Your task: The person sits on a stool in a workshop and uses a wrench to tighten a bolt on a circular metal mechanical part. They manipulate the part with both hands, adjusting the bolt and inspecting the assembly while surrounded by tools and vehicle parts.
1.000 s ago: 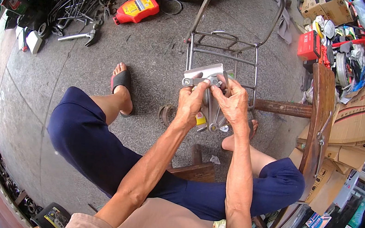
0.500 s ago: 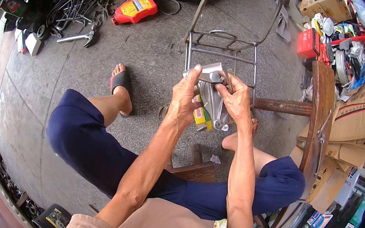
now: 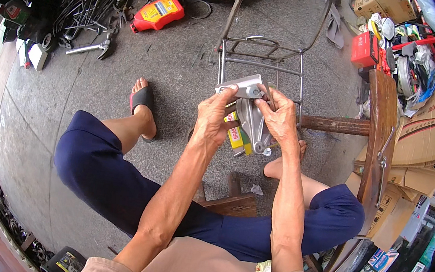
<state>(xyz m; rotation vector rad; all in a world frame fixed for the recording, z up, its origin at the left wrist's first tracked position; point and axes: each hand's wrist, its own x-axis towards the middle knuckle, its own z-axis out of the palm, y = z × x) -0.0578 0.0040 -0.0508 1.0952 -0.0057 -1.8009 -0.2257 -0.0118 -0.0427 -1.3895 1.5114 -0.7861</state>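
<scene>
Spanning mid-scene, a flat grey metal lever (image 3: pixel 243 92), left hand (image 3: pixel 213 117) pinching its left end between thumb and fingers, right hand (image 3: pixel 280 121) pinching around its rounded right end, silver metal arm (image 3: pixel 253 125) showing just nearer, tubular metal rack (image 3: pixel 263 64) extending beyond, red jug (image 3: pixel 159 13) resting far left

Printed lettering stands on the beige shirt (image 3: pixel 198 270), yellow package (image 3: pixel 236 135), red bottle (image 3: pixel 160 13) and brown cardboard (image 3: pixel 432 119).
</scene>
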